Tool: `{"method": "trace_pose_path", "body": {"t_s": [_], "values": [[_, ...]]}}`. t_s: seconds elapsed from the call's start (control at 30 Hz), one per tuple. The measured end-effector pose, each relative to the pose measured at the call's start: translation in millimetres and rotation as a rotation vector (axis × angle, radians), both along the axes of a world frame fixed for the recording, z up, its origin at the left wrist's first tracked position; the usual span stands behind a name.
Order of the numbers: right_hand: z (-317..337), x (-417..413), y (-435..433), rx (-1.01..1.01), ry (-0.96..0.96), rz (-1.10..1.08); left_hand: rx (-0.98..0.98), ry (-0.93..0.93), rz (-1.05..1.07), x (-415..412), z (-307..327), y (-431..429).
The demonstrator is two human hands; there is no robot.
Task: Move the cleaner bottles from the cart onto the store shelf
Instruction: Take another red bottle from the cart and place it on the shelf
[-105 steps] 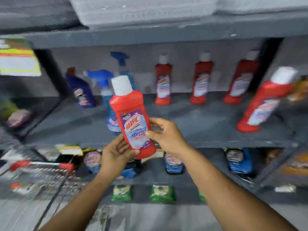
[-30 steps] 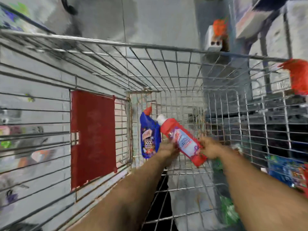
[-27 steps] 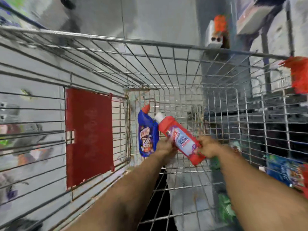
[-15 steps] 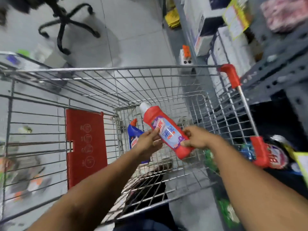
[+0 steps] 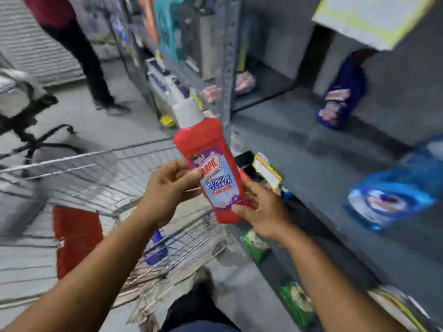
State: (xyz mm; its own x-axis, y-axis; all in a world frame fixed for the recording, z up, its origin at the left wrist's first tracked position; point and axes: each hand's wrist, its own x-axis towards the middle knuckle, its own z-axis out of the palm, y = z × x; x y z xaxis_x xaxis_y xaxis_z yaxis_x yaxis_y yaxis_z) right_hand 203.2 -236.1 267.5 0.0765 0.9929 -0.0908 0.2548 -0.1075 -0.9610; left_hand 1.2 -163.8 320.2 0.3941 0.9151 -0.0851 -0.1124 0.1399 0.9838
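Bottle point(image 5: 211, 164) gripped between fingers of left hand point(image 5: 165, 188) and right hand point(image 5: 263, 209).

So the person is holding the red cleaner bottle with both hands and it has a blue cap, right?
Not quite. The head view shows the red cleaner bottle held in both hands, left hand and right hand, but its cap is white, not blue.

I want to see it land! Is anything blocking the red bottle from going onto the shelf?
Nothing visible does. The red bottle is held by the left hand and right hand, and the grey shelf beside it lies bare.
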Motion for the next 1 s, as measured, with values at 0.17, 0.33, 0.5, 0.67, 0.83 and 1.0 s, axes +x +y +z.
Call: {"method": "trace_pose_path", "body": {"t_s": [0.17, 0.33, 0.5, 0.67, 0.83, 1.0], "values": [[16.8, 48.2, -123.0, 0.184, -0.118, -0.294, 0.211, -0.030, -0.326, 71.5, 29.0, -75.4], [19.5, 90.8, -230.6, 0.292, -0.263, -0.631, 0.324, -0.080, -0.623, 154.4, 43.2, -142.8], [7.4, 126.0, -296.9, 0.309, -0.311, -0.935, 0.382, -0.121, -0.835, 246.9, 45.2, -198.8], [-6.9, 152.1, -334.8, 0.223, -0.413, -1.154, 0.360, -0.074, -0.977, 310.1, 38.2, -241.7], [-9.2, 170.8, -344.2, 0.197, -0.373, -1.204, 0.308, -0.077, -1.021, 335.5, 40.2, -260.6], [-5.7, 172.3, -343.0, 0.184, -0.398, -1.219, 0.305, -0.052, -1.038, 336.9, 38.8, -259.5]]}}
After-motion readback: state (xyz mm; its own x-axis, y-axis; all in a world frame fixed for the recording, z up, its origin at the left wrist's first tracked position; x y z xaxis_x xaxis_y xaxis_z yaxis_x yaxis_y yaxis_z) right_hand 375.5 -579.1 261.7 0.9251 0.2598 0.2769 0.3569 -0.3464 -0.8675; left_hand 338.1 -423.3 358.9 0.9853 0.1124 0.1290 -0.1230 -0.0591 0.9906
